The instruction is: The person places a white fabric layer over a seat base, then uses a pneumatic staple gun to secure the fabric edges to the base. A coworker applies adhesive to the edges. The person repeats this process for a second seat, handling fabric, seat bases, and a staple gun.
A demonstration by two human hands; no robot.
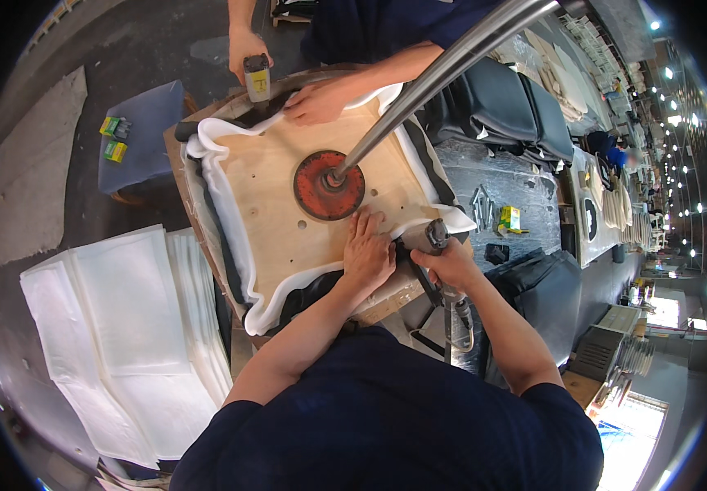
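A square plywood panel lies on a worktable, edged with white padding and a black cover folded up round its sides. My left hand presses at the near edge, bent fingers over the cover's edge with the tips on the wood. In my right hand is a staple gun, its nose at the near right edge beside my left hand. A red round plate on a slanting metal pole bears on the panel's middle. The staple tips are hidden.
Opposite, a co-worker's hand rests on the far edge; the other holds a second staple gun. White sheets are stacked at left, near a stool with small boxes. Black cushions, staple strips and a yellow box lie right.
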